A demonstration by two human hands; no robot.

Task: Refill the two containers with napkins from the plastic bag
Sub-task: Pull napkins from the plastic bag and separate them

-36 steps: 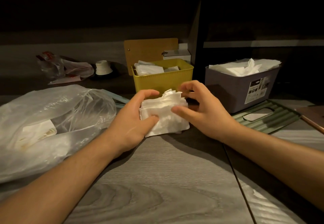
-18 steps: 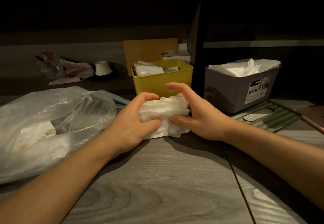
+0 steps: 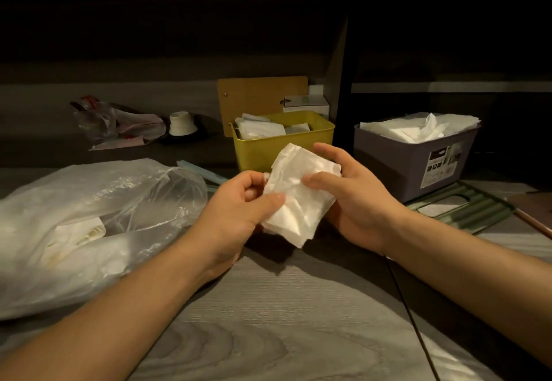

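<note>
At the left of the grey wood-grain table (image 3: 268, 336) lies the clear plastic bag (image 3: 89, 216), a few napkins dim inside. The left hand (image 3: 236, 213) pinches the napkin stack (image 3: 298, 198) between thumb and curled fingers, forearm reaching in from bottom left. The right hand (image 3: 355, 201) grips its other edge, fingertips hidden behind. Beyond stand the yellow container (image 3: 283, 147) and, farther right, the purple container (image 3: 412, 162), piled with napkins.

white napkin stack (image 3: 298, 192) tilted, yellow container (image 3: 280, 144) seemingly part-filled
</note>
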